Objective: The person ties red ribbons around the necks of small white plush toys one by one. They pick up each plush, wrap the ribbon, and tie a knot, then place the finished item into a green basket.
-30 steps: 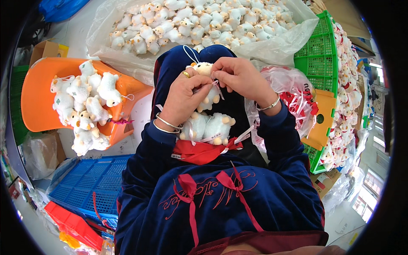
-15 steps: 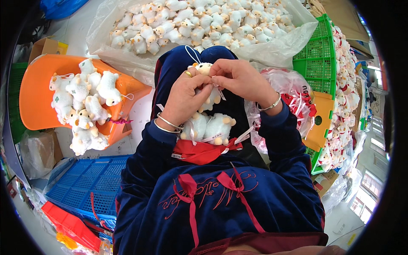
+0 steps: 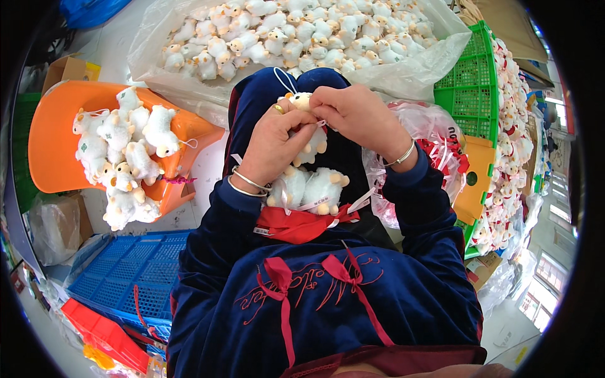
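Over my lap, my left hand (image 3: 280, 140) and my right hand (image 3: 356, 116) meet at a small white plush sheep (image 3: 312, 148) with a white hanging loop. Both hands are closed, fingertips pinching a thin white ribbon (image 3: 322, 124) at the sheep's neck; the fingers partly cover the toy's head and body. Just below, two more plush sheep (image 3: 324, 189) lie on my lap with printed white ribbons across them. Red cloth strips (image 3: 302, 225) rest beneath these, nearer my body.
An orange chair (image 3: 57, 142) at the left bears a heap of plush sheep. Ahead, a clear plastic sheet (image 3: 148, 57) holds many more. Blue crates (image 3: 135, 264) stand at lower left. On the right are a bag of red and white ribbons (image 3: 435, 157) and a green crate (image 3: 466, 88).
My right hand has shifted slightly, its fingertips drawing a little away from my left fingers along the ribbon. The sheep and my left hand stay nearly in place.
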{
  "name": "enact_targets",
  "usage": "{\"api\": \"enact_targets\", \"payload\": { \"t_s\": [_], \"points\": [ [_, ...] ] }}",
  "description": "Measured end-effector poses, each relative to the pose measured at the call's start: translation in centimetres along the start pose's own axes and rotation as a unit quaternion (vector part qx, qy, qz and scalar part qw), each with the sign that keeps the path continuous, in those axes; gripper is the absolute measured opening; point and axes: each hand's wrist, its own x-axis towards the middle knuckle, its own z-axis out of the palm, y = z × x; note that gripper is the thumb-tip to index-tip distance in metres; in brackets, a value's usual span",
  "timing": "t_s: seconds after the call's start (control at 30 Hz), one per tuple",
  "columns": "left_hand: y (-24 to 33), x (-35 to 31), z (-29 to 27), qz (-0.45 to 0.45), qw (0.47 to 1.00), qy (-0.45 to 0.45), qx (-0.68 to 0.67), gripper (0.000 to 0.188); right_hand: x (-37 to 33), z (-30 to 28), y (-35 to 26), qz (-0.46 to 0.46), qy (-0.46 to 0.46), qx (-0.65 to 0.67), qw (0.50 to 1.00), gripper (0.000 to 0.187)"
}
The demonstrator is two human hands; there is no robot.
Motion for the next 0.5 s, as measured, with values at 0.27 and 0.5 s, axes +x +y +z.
{"api": "enact_targets", "payload": {
  "t_s": [0.27,0.5],
  "points": [
    [0.0,0.2,0.5,-0.020,0.999,0.038,0.022,0.013,-0.4,2.5,-1.3,0.023,0.052,-0.053,0.997,0.014],
    [0.8,0.9,-0.5,-0.085,0.996,-0.014,-0.018,0.018,-1.5,4.5,2.7,-0.034,0.121,0.200,0.972,0.006]
  ]
}}
